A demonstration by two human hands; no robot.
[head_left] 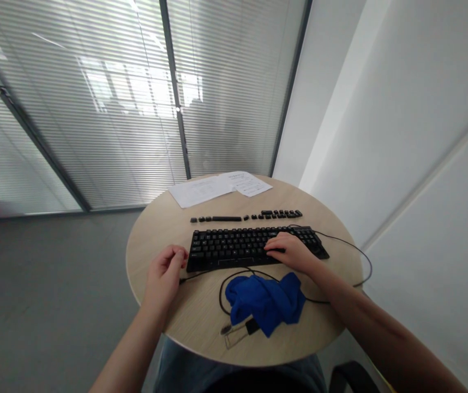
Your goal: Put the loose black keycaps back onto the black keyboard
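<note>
Black keyboard (pixel 229 243), one; hands (pixel 289 250), two

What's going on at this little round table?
Someone is at a black keyboard. Their right hand rests over its right part, while the left hand is at its left end, fingers curled; whether it holds anything is unclear. Loose black keys, one of them long, lie lined up behind the keyboard. In front are a crumpled blue cloth and a wire tool. Papers lie at the far edge.
</note>
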